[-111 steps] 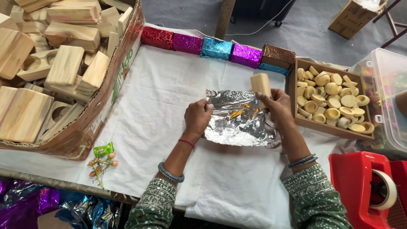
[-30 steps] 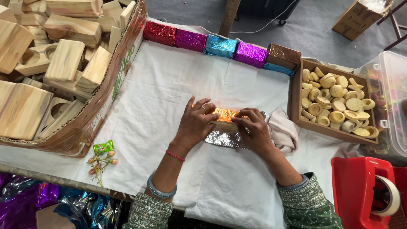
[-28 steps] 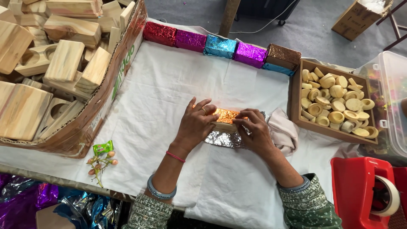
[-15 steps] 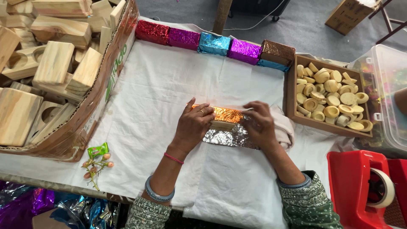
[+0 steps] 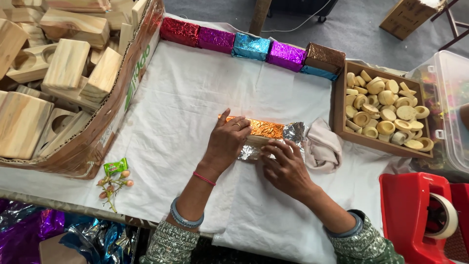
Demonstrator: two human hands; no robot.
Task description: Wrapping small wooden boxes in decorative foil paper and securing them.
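Near the middle of the desk [image 5: 185, 98] lies a block [image 5: 261, 130] half wrapped in foil (orange side up, silver underneath). The left hand [image 5: 227, 142] presses flat on the block's left end, fingers spread, grasping nothing. The right hand [image 5: 286, 166] pinches the foil's [image 5: 295, 131] lower edge against the block. A cloth [image 5: 322, 146] lies just right of it. Wrapped blocks [image 5: 249, 46] line the far edge; a tray of wooden cups [image 5: 383, 110] sits toward the right edge, and a carton of wooden blocks [image 5: 58, 83] at the left.
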